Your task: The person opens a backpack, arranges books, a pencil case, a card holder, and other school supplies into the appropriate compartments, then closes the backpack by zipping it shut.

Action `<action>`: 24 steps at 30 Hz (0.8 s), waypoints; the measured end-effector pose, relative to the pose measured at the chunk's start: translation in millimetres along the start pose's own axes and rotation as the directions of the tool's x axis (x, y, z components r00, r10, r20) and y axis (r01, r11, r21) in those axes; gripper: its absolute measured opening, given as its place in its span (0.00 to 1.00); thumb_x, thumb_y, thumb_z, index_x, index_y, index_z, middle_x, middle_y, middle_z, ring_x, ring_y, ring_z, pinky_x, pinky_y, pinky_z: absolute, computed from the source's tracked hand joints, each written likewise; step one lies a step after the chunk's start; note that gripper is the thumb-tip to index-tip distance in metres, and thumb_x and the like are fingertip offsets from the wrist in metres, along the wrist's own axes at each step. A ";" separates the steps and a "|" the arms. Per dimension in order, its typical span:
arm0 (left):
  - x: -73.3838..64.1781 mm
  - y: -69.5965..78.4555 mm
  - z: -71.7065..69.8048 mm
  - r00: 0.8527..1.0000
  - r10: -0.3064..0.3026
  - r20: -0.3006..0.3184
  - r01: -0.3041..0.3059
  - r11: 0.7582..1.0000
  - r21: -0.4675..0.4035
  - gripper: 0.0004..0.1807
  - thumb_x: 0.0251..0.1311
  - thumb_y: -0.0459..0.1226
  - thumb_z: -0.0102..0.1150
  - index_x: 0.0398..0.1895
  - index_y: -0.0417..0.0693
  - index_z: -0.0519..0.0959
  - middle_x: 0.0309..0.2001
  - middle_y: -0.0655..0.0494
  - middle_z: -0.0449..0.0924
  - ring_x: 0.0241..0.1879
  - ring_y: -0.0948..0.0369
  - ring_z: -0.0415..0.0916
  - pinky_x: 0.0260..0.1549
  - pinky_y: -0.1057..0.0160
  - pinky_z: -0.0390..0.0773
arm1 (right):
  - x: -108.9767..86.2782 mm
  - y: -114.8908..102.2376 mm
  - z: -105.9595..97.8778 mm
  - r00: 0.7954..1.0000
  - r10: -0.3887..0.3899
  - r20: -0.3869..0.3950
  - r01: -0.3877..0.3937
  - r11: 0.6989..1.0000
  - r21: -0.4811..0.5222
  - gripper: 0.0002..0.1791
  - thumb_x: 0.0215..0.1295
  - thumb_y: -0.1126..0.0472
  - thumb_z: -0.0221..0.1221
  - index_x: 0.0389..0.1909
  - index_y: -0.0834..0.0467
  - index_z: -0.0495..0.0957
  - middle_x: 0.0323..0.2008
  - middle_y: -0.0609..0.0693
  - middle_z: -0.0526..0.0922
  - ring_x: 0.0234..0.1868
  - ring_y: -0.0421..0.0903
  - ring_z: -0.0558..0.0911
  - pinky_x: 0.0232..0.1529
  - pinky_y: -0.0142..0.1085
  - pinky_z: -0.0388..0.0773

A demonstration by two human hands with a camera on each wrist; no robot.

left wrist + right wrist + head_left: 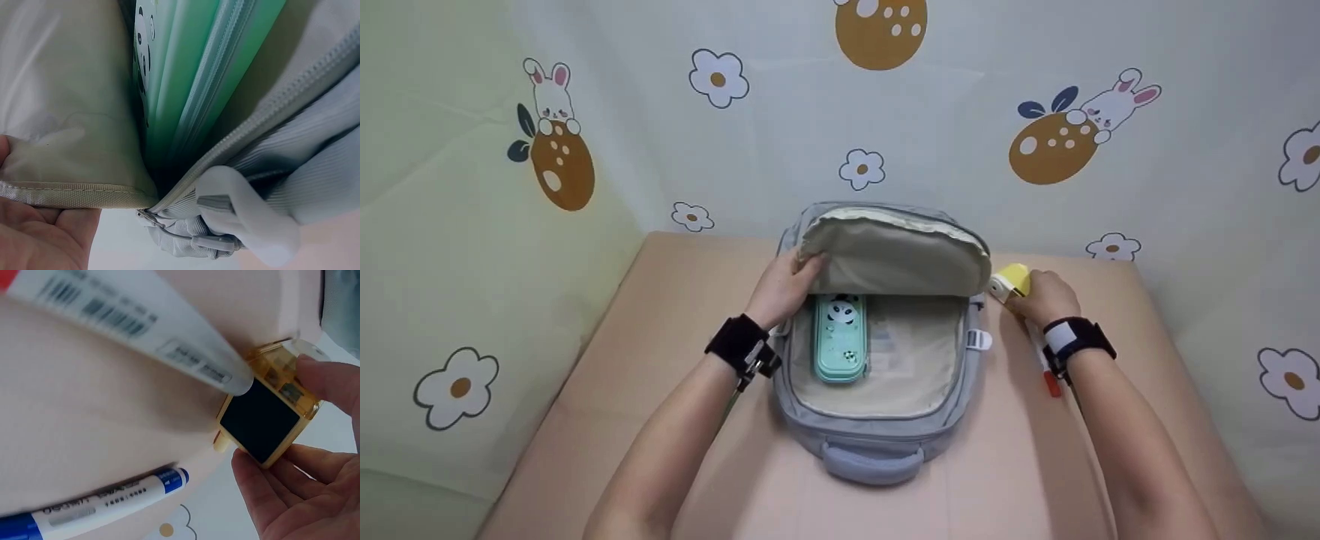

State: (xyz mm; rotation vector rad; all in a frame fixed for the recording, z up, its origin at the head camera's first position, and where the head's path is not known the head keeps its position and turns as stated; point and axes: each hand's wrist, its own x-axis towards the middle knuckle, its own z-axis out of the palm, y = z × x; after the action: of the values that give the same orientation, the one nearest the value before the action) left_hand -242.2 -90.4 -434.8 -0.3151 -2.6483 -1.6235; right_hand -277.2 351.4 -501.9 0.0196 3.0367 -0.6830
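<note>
Head view: left grip (784, 291) pinches the flap (896, 259), right grip (1046, 298) a yellow device (1012, 277) jutting leftward.

A: Backpack (877, 439)?
B: Grey-blue; lining (919, 394) beige. Pencil case (841, 341) mint green, panda print.
A: Gadget (1015, 276)?
B: Yellow, black panel (260, 421). Red-ended marker (129, 323), blue-ended marker (107, 504): both white.
A: Backdrop (787, 142)?
B: Pale, rabbits, flowers.
</note>
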 end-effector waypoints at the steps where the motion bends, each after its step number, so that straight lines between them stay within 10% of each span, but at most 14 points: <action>1: -0.1 0.2 0.4 1.000 0.002 0.000 -0.002 1.000 0.002 0.23 0.76 0.50 0.51 0.68 0.53 0.76 0.61 0.49 0.80 0.60 0.53 0.76 0.61 0.50 0.72 | -0.1 0.0 0.6 1.000 0.000 -0.013 0.000 1.000 -0.002 0.20 0.59 0.58 0.67 0.40 0.71 0.75 0.33 0.63 0.77 0.32 0.57 0.75 0.34 0.48 0.72; 17: 0.1 1.4 1.1 1.000 0.000 0.009 0.000 1.000 0.021 0.24 0.76 0.51 0.51 0.70 0.55 0.75 0.63 0.50 0.79 0.62 0.53 0.75 0.62 0.50 0.71 | -31.8 -30.8 -40.5 0.964 -0.055 -0.260 0.103 0.979 0.175 0.32 0.71 0.57 0.63 0.68 0.69 0.66 0.58 0.70 0.74 0.56 0.66 0.75 0.59 0.64 0.71; 24: -0.8 1.3 -1.3 1.000 -0.006 0.010 0.006 1.000 0.013 0.24 0.76 0.53 0.51 0.69 0.58 0.75 0.59 0.53 0.81 0.55 0.55 0.77 0.57 0.51 0.73 | -65.2 -57.6 -69.1 0.886 -0.154 -0.437 0.270 0.938 0.217 0.36 0.69 0.57 0.66 0.73 0.62 0.65 0.66 0.64 0.71 0.65 0.63 0.73 0.65 0.59 0.69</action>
State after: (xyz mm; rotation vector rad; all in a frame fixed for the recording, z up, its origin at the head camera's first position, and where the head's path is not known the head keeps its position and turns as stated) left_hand -241.3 -91.2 -433.1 -0.3160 -2.6683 -1.6099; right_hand -214.8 328.6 -412.8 -0.1947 3.3433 -1.2663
